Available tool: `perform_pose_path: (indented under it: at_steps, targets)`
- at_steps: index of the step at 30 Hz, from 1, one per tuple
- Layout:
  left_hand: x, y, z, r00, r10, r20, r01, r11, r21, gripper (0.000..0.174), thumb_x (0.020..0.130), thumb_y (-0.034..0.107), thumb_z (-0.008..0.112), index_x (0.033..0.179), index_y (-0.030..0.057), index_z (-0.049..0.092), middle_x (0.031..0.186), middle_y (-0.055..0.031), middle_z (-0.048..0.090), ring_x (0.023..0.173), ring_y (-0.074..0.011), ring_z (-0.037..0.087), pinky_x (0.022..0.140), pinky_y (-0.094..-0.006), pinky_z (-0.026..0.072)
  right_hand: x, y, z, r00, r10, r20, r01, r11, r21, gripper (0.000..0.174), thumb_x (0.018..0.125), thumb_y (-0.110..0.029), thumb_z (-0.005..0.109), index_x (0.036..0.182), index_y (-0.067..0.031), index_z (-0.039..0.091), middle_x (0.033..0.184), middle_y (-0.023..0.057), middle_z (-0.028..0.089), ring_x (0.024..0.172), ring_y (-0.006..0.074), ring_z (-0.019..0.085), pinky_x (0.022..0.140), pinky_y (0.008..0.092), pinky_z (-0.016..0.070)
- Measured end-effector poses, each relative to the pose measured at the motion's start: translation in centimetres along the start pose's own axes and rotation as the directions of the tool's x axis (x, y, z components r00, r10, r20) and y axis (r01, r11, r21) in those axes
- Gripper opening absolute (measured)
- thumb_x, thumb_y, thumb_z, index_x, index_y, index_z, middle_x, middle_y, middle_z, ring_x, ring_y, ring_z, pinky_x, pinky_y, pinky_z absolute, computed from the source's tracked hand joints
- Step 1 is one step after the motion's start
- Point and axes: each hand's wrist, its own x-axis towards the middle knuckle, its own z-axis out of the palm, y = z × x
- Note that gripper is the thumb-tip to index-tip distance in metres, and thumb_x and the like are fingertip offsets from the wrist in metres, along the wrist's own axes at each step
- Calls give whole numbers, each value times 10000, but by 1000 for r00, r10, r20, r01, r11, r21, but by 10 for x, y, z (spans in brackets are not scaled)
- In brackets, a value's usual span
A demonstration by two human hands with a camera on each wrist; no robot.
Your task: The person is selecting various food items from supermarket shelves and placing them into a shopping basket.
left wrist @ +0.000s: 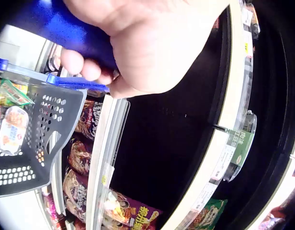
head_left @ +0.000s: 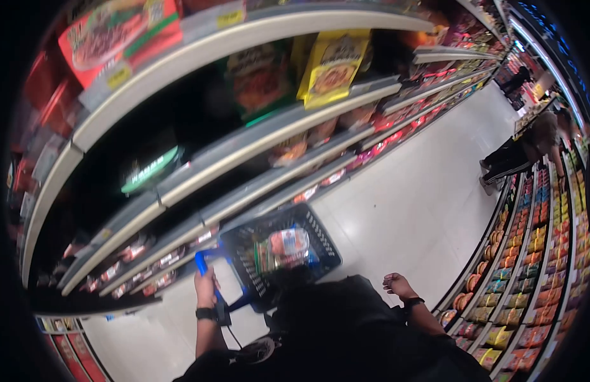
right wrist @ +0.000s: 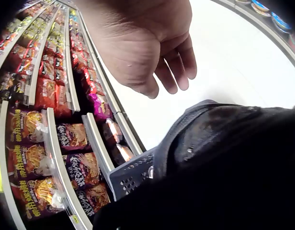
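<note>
We record the left hand (head_left: 206, 288) closed around the blue handle (head_left: 201, 260); in the left wrist view its fingertips show curled round the far side of the grip. The handle joins the near side of a dark basket (head_left: 331, 247), which sits in front of the body, just beside the lower shelves on the left. Inside the basket we note a pack with a pink and white label (head_left: 290, 243) and, next to it, a green packet (head_left: 262, 257).

We record the right hand (head_left: 400, 286) as loosely open: fingers slightly bent and a little spread, holding nothing, in the air over the pale floor (head_left: 397, 191) and apart from the basket. Each wrist carries a black band.

Surroundings: on the left shelving (head_left: 244, 149) we see a yellow packet (head_left: 334, 71) upright on an upper level. In the left wrist view, purple packets (left wrist: 76, 191) lie on lower levels, and a green label (left wrist: 241, 143) is at a shelf edge. Across the aisle, the right shelving (head_left: 502, 299) bears rows of colourful packets. Farther along we observe a person in dark trousers (head_left: 515, 153), blurred.
</note>
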Motion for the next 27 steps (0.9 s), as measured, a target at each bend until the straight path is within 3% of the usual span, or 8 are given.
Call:
perform_pose_path:
  at_steps: [7, 12, 14, 16, 17, 22, 25, 27]
  targets:
    - [-4, 7, 29, 982, 31, -185, -21, 998, 55, 124, 903, 157, 589, 869, 82, 496, 591, 2, 460, 407, -105, 435, 357, -268, 375, 71, -162, -27, 906, -423, 15, 421, 895, -145, 192, 896, -111, 575, 1080, -57, 577, 883, 23, 626, 783, 127, 604, 683, 276, 506]
    - [0, 12, 61, 943, 123, -309, -34, 960, 277, 191, 904, 198, 620, 1013, 56, 553, 641, -19, 502, 445, -114, 481, 368, -276, 394, 103, -336, -15, 679, -731, 65, 734, 679, -15, 309, 924, -192, 616, 1189, -51, 541, 904, 5, 624, 801, 104, 598, 671, 257, 486]
    - [25, -13, 59, 879, 319, -354, -42, 792, 609, 382, 868, 294, 672, 1116, 26, 556, 841, -165, 667, 729, -319, 661, 663, -411, 531, 109, -400, -6, 534, -840, 94, 838, 541, 68, 383, 914, -180, 647, 1242, -42, 505, 933, 11, 630, 818, 95, 595, 688, 251, 488]
    - [-16, 30, 105, 833, 371, -412, 69, 668, 741, 438, 847, 345, 681, 1113, 21, 554, 957, -230, 673, 908, -427, 638, 813, -469, 502, 111, -458, 4, 385, -916, 115, 892, 401, 206, 517, 884, -107, 682, 1323, -8, 428, 1003, 53, 633, 874, 105, 589, 764, 241, 489]
    - [-18, 28, 112, 814, 397, -423, 96, 627, 773, 446, 839, 372, 678, 1094, 28, 555, 965, -241, 665, 910, -454, 625, 793, -497, 500, 104, -484, 8, 399, -908, 129, 881, 418, 222, 556, 871, -93, 689, 1342, 1, 408, 1089, 86, 615, 921, 114, 595, 796, 249, 495]
    - [-49, 28, 181, 697, 580, -421, 102, 501, 859, 636, 766, 249, 746, 1269, -21, 465, 1205, -249, 572, 1100, -423, 560, 926, -486, 452, 84, -582, 19, 121, -991, 59, 970, 131, 207, 819, 787, -184, 777, 1440, -40, 304, 1419, 190, 429, 1253, 294, 477, 982, 400, 451]
    - [-75, 12, 235, 574, 697, -430, 130, 441, 888, 756, 758, 166, 743, 1374, -63, 368, 1350, -259, 459, 1261, -413, 433, 1065, -456, 347, 64, -626, 18, 145, -989, 6, 977, 144, 154, 903, 781, -285, 798, 1426, 66, 272, 1423, 240, 406, 1321, 285, 426, 1030, 396, 417]
    - [-100, 5, 278, 537, 676, -504, 148, 512, 846, 705, 783, 131, 712, 1367, -70, 373, 1373, -257, 435, 1302, -408, 388, 1096, -447, 311, 69, -652, 18, 123, -992, 11, 990, 124, 63, 712, 749, -320, 812, 1206, 84, 446, 1165, 236, 561, 1076, 273, 572, 884, 364, 484]
